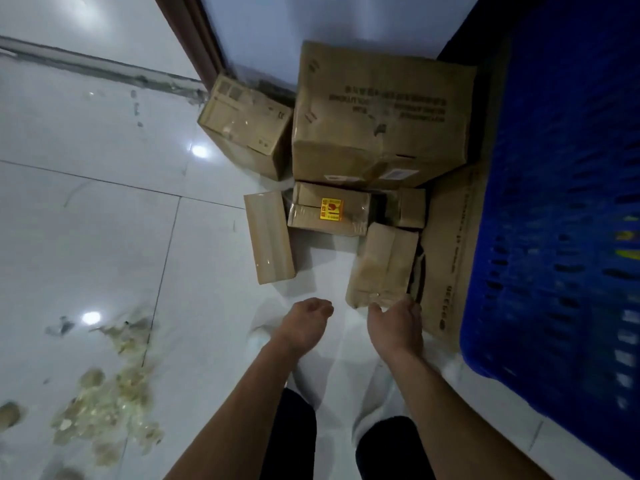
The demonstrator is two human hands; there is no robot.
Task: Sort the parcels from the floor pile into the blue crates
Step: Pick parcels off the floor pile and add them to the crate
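Observation:
A pile of cardboard parcels lies on the white tile floor by the wall. A large box (381, 116) sits at the back, with a medium box (246, 128) to its left. In front lie a narrow box (270, 237), a box with a yellow sticker (329, 209) and a small taped parcel (382, 265). My right hand (396, 323) grips the near end of that taped parcel. My left hand (306, 323) hovers just left of it, fingers loosely curled, holding nothing. A blue crate (561, 220) stands along the right.
A flat cardboard sheet (450, 251) leans between the parcels and the blue crate. Crumpled clear tape scraps (110, 410) litter the floor at lower left. A brown door frame (197, 36) rises at the back. My legs and white shoes are below the hands.

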